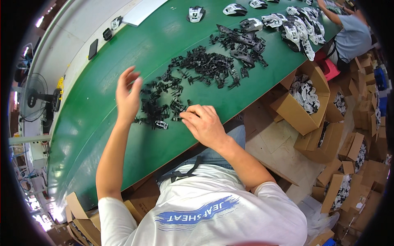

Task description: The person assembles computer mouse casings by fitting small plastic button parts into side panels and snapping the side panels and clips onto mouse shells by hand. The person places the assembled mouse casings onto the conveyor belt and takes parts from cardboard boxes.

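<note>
My left hand (128, 98) is raised over the green table (98, 135), left of the black parts. Its fingers are apart and slightly blurred, with nothing visible in them. Low at the table's near side, my right hand (205, 125) has thumb and fingertips pinched together. Whatever lies between them is too small to make out. Small black plastic parts (177, 107) lie right beside those fingertips. Between the two hands is a loose cluster of the same black pieces (152, 107), with one small silver-and-black piece (161, 124) at its near edge.
Further along lie a larger heap of black parts (205, 63) and many white-and-black computer mouse shells (291, 33). A dark phone-like slab (93, 49) and a fan (35, 98) are left. Cardboard boxes (303, 106) of white parts stand right. Another person (353, 37) sits at the far right.
</note>
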The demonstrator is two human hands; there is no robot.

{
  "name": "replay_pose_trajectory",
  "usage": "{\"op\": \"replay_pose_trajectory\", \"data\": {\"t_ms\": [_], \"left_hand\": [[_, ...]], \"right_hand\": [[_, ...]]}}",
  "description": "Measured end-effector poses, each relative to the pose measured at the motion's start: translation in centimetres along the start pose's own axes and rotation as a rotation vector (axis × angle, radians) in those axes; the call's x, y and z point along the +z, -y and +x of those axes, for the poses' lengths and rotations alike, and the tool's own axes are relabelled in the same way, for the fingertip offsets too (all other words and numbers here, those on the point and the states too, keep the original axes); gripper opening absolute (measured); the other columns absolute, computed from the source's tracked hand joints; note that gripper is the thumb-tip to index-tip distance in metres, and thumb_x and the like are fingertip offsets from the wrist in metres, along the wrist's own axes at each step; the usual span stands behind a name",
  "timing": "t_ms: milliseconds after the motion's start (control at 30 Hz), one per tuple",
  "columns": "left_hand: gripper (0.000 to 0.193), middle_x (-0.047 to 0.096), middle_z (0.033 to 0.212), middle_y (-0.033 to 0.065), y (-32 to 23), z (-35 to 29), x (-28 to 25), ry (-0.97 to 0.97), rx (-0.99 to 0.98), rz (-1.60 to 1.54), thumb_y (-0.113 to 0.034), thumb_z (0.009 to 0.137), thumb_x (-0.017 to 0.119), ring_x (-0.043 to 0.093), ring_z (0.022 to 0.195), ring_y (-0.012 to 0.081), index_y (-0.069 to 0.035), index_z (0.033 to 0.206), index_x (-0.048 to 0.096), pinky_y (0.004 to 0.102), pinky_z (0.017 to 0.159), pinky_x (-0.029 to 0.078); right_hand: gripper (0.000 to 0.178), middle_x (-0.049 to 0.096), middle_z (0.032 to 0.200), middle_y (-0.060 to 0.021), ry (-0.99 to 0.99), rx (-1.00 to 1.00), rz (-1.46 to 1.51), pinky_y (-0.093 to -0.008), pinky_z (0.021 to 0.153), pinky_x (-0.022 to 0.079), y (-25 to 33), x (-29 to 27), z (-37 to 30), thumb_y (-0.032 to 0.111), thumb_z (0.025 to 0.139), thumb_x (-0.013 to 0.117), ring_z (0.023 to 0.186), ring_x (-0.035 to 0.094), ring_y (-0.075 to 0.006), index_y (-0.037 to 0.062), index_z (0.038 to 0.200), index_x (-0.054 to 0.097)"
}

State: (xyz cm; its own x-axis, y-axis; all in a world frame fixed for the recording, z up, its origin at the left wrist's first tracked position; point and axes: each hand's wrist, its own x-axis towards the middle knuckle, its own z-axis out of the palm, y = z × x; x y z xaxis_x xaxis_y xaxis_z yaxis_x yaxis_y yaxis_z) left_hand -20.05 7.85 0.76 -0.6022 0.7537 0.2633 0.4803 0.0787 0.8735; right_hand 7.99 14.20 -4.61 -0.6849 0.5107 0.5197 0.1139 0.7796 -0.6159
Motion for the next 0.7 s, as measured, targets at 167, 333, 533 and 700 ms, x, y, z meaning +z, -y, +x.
{"op": "replay_pose_trajectory", "data": {"t_ms": [167, 333, 533, 700], "left_hand": [[0.046, 0.069, 0.125, 0.0124, -2.2, 11.1, 11.0, 0.158, -0.016, -0.053, -0.022, 0.098, 0.069, 0.064, 0.118, 0.021, -0.005, 0.14, 0.059, 0.0369, 0.103, 0.05], [0.058, 0.061, 0.14, 0.0178, -1.5, 19.4, 19.2, 0.139, -0.117, 0.028, -0.032, 0.095, 0.073, 0.06, 0.124, 0.0242, -0.006, 0.144, 0.057, 0.0373, 0.103, 0.05], [0.069, 0.049, 0.151, 0.0239, 2.5, 27.5, 25.9, -0.085, 0.346, 0.692, -0.045, 0.09, 0.075, 0.049, 0.137, 0.0439, -0.015, 0.149, 0.055, 0.0508, 0.115, 0.041], [0.06, 0.045, 0.155, 0.0238, 5.6, 27.6, 23.0, 0.264, 0.415, 0.49, -0.036, 0.091, 0.073, 0.045, 0.142, 0.0461, -0.018, 0.147, 0.057, 0.0513, 0.119, 0.037]], "right_hand": [[0.018, 0.067, 0.104, -0.0062, -0.075, 0.043, 0.133, -0.0412, 0.083, 0.052, -0.9, -1.0, -0.1, 0.012, 0.09, 0.078, 0.09, 0.067, -0.0273, 0.0087, 0.107, 0.071], [0.016, 0.071, 0.114, -0.0138, -0.104, 0.298, 0.551, -0.0376, 0.09, 0.058, -2.1, -2.1, 0.5, 0.003, 0.093, 0.075, 0.101, 0.072, -0.028, 0.0022, 0.107, 0.069], [0.024, 0.07, 0.115, -0.0162, 0.012, 0.357, 0.726, -0.0355, 0.085, 0.058, -3.6, -3.1, 0.3, 0.0, 0.088, 0.08, 0.1, 0.07, -0.0247, 0.004, 0.109, 0.07], [0.024, 0.072, 0.109, -0.0153, -0.051, 0.542, 0.694, -0.0324, 0.077, 0.058, -2.6, -2.4, -0.7, 0.001, 0.085, 0.083, 0.092, 0.071, -0.022, 0.0043, 0.107, 0.073]]}}
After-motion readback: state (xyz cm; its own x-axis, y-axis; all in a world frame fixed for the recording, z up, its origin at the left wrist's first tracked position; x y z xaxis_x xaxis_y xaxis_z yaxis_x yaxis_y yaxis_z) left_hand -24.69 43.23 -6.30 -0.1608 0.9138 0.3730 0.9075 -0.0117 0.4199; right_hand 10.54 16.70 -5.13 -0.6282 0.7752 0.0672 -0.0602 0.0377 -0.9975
